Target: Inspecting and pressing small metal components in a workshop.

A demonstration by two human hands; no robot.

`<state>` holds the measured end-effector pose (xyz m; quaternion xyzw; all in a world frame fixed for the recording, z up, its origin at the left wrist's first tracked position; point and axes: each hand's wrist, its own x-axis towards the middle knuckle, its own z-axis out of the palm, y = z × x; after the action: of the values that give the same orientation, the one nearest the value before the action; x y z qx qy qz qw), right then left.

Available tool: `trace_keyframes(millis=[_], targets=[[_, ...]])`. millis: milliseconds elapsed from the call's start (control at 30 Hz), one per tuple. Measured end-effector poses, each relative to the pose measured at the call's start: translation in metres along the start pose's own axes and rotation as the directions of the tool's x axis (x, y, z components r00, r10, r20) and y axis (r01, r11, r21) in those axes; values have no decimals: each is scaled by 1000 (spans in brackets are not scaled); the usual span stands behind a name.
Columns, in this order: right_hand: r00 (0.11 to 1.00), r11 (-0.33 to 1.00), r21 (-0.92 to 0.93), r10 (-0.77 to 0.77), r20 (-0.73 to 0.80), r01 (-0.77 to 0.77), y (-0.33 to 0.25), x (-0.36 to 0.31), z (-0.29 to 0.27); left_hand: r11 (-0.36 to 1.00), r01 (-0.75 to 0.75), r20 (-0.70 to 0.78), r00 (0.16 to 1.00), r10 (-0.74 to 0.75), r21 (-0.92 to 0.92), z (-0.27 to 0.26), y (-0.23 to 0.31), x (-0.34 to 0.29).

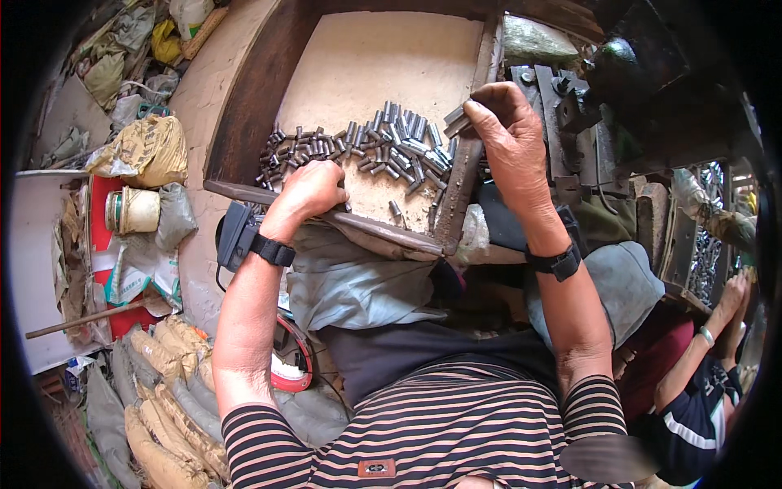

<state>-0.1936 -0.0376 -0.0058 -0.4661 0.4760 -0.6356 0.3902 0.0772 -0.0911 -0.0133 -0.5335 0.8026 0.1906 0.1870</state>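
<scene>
A wooden tray [228, 122] with dark raised sides lies before me, and short metal cylinders [399, 147] are heaped over its near half. Its pale bottom shows beyond the pile. Over the tray's near left part, my left hand [314, 187] is closed with curled fingers among the cylinders; what it holds, if anything, is hidden beneath it. My right hand [513, 134] is raised over the tray's right side. Between its thumb and fingers it pinches short metal cylinders [458, 121], which point left; their exact number is unclear. One loose cylinder [396, 210] lies near the tray's front edge.
Dark metal machinery [582, 122] stands right of the tray. At the far right, another person's hands [733, 297] are near a container of metal pieces [707, 236]. Filled sacks [167, 391] and a white bucket [138, 210] lie to the left. Grey cloth [350, 277] hangs below the tray.
</scene>
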Motion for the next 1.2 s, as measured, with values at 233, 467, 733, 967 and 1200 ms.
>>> trace_keyframes(millis=[233, 467, 733, 967, 1200], targets=[[883, 783, 409, 392, 260, -468, -11, -18, 10, 904, -200, -457, 889, 5, -379, 8, -3, -15], [773, 779, 228, 448, 450, -584, -17, -40, 13, 96, -338, -350, 919, -180, -936, 16, 31, -30], [843, 920, -15, 365, 395, -391, -13, -53, 21, -123, -383, -364, 919, -152, -915, 23, 55, -41], [874, 929, -12, 353, 335, -370, -22, -57, 19, -294, -355, -342, 935, -97, -887, 25, 67, -51], [902, 952, 2, 291, 318, -307, -23, -64, 12, -382, -349, -349, 934, -72, -856, 28, 78, -50]])
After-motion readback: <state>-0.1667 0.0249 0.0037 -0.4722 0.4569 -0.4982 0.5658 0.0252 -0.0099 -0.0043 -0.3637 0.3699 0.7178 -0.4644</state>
